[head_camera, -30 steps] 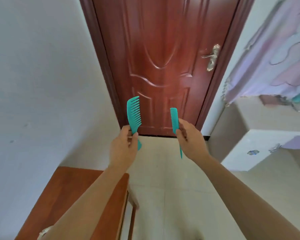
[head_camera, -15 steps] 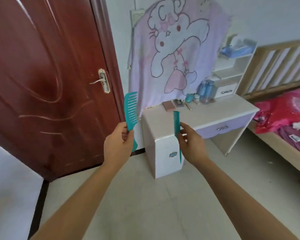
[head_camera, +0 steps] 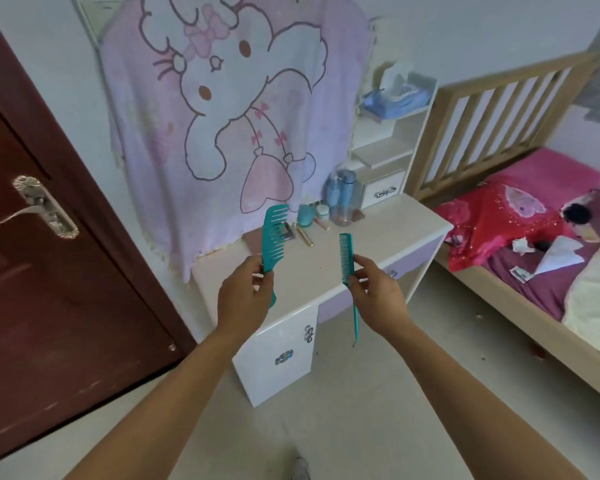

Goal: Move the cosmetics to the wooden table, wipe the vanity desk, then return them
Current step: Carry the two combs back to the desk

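Note:
My left hand (head_camera: 245, 301) grips the handle of a teal wide-tooth comb (head_camera: 274, 237), held upright. My right hand (head_camera: 378, 299) pinches a teal fine-tooth tail comb (head_camera: 346, 258), its thin tail pointing down. Both hands hover in front of the white vanity desk (head_camera: 326, 282). At the back of the desk top stand blue bottles (head_camera: 342, 192), a teal jar (head_camera: 305, 214), a small white jar (head_camera: 323, 210), a gold tube (head_camera: 304, 235) and a small compact (head_camera: 288, 233) partly hidden behind the wide comb.
A dark red door (head_camera: 49, 289) with a metal handle is at the left. A pink cartoon cloth (head_camera: 229, 109) hangs over the desk's mirror. White shelves (head_camera: 385, 147) with a tissue pack stand at the desk's right end. A wooden bed (head_camera: 534, 237) with pink bedding fills the right.
The view has swung right from the door and wooden table to the vanity desk, now closer. Both hands still hold their combs in the same way.

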Demonstrator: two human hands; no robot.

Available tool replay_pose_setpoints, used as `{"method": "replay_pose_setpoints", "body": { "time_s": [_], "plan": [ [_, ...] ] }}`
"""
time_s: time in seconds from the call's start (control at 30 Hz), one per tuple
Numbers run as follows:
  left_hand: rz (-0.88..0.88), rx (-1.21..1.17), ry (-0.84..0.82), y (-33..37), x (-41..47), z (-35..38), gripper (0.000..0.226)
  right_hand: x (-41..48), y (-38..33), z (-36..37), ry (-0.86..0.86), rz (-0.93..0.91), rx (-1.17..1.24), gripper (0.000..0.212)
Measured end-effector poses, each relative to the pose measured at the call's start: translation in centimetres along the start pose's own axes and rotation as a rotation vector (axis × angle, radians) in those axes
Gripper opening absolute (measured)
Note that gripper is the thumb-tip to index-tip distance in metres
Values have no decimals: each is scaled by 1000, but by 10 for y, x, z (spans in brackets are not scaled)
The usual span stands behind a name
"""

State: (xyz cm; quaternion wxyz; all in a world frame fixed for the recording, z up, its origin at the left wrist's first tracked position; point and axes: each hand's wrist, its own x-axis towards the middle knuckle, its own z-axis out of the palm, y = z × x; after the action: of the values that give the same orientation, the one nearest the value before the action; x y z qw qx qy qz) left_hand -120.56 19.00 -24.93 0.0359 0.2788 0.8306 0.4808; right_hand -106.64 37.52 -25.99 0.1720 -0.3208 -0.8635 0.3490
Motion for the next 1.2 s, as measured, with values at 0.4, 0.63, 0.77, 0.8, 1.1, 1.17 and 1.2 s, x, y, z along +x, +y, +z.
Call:
{"method": "replay_pose_setpoints", "body": {
  "time_s": [0.4, 0.63, 0.77, 0.8, 1.1, 1.17, 1.2],
  "plan": [
    [24, 319, -82, 3, 204, 91, 25, 207, 46, -35, 72, 96, 105, 44],
    [-206, 617, -144, -70, 229, 153, 24, 323, 90, 12, -137, -8, 76, 33],
    [-345, 727, -230, -97, 230, 178, 31, 374, 110, 40, -296, 18, 76, 30],
    [-355, 756, -239, -103, 230, 184, 30, 383, 115, 49, -334, 17, 70, 29],
    [-228, 1027, -409, -169, 236, 217, 38, 407, 135, 120, -601, -8, -16, 38],
    [-182, 1054, -456, -187, 239, 221, 46, 410, 136, 136, -586, -38, -55, 37],
    [-165, 1055, -471, -195, 238, 223, 50, 411, 135, 145, -577, -53, -74, 36]
  ]
}}
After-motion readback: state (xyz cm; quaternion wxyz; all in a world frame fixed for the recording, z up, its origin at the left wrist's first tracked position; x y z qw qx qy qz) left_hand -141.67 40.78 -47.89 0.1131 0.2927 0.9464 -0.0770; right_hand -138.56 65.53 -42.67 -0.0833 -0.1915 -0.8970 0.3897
